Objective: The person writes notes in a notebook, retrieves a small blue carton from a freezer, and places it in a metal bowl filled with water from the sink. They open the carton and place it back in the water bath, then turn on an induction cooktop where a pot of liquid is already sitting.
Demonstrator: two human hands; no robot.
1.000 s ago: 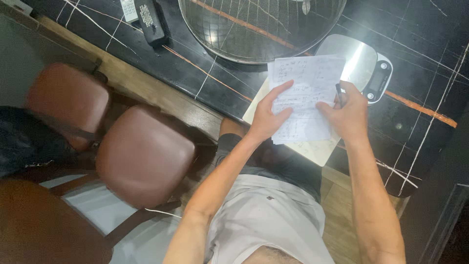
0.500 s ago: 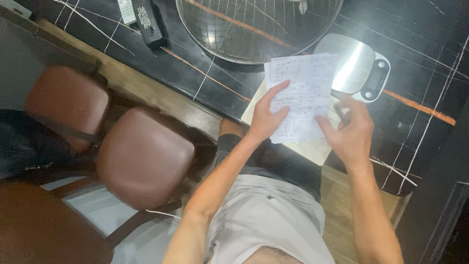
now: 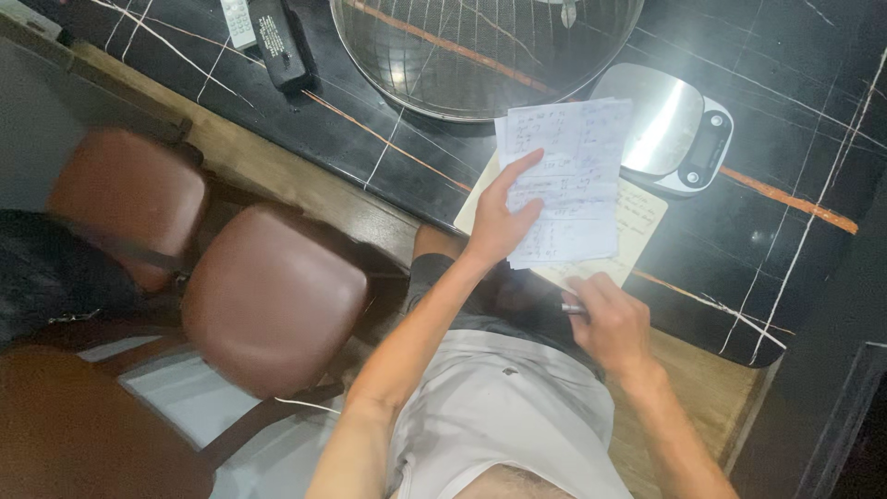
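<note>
Right hand has dropped off the paper since the earlier frame and now sits below it, closed around a small dark object, probably a pen. Left hand alone pinches the paper, thumb on top, holding it just in front of the scale. I judge the sheet light, floppy, easy to crease; grip it at an edge. Notepad lies beneath the paper.
</note>
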